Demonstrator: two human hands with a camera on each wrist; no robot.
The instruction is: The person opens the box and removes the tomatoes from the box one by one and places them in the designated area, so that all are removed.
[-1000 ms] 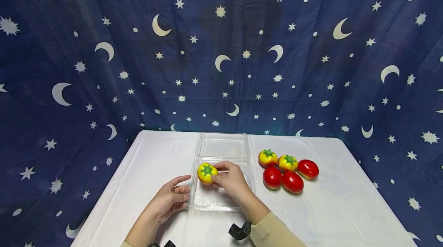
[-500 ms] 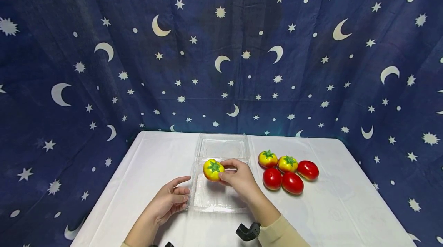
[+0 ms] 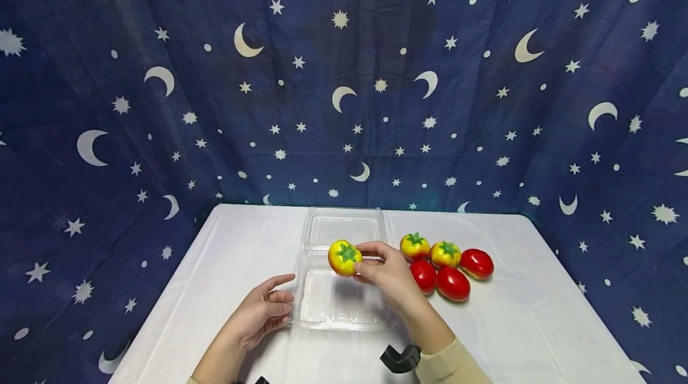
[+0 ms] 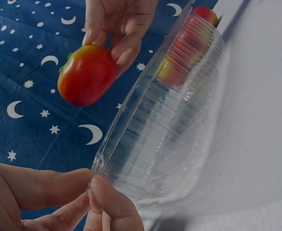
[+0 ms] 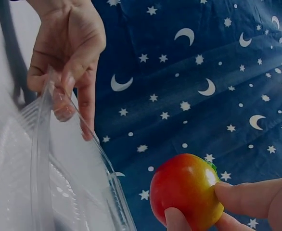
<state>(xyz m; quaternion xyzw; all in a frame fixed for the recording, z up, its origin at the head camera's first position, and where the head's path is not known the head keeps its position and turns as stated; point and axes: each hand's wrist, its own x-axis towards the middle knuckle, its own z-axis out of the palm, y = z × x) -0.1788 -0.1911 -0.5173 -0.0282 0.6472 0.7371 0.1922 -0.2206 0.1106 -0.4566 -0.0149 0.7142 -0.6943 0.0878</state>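
My right hand [image 3: 390,273] pinches a yellow-and-red toy tomato [image 3: 342,257] with a green leafy top between thumb and fingers. The right wrist view shows the redder side of this tomato [image 5: 183,190]. It is held up over the base of a clear plastic clamshell box [image 3: 333,306], whose lid [image 3: 344,227] lies folded back behind. At the box's left side, my left hand [image 3: 263,312] pinches the rim with thumb and fingertips, as the left wrist view shows at the box's corner [image 4: 102,163]. Nothing lies in the base or the lid.
Right of the box, several more tomatoes form a cluster: two yellow-topped, one of them a tomato [image 3: 414,246] at the back left, and three red, such as the front tomato [image 3: 453,284]. A white cloth [image 3: 537,336] covers the table; a starry blue curtain [image 3: 344,73] hangs behind.
My right hand has lifted the tomato from low over the left part of the base and carried it up and to the right. The left hand has stayed at the box's rim.
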